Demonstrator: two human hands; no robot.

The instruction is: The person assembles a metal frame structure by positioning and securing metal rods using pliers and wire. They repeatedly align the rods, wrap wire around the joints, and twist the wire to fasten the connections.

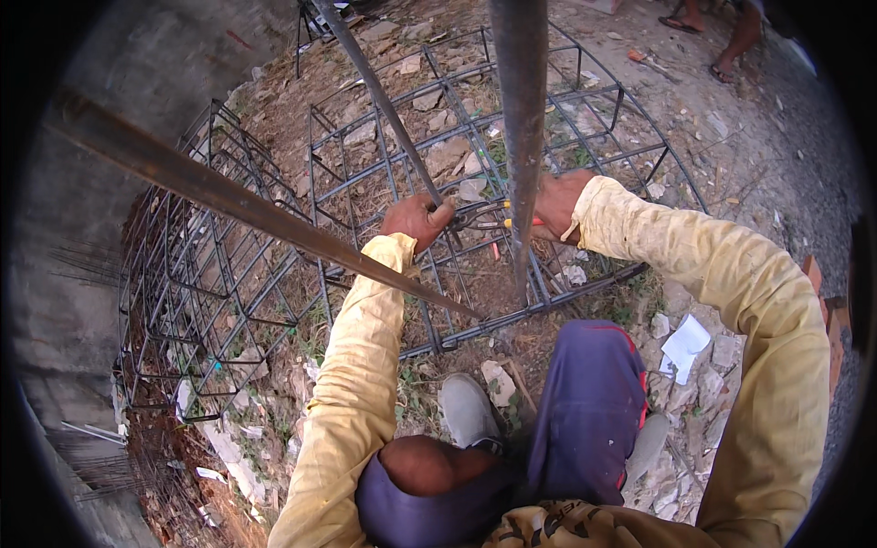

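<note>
My left hand (416, 221) is closed beside a thin steel rod (379, 91), its thumb against the rod's lower part. What lies inside those fingers is hidden. Partly behind a thick steel pole (520, 100), my right hand (559, 203) grips pliers with yellow-orange handles (499, 214). The jaws of the pliers point left, close to my left thumb. Both hands are over a flat-lying cage of tied steel rebar (448, 338). Crossing above my left forearm, a rusty steel bar (228, 205) slants down to the cage's near edge.
More rebar cages (215, 292) stand at the left along a concrete wall (137, 119). Rubble and weeds cover the ground around my shoes (468, 411). A white paper (685, 349) lies at the right. Another person's sandalled feet (703, 46) show at the far right.
</note>
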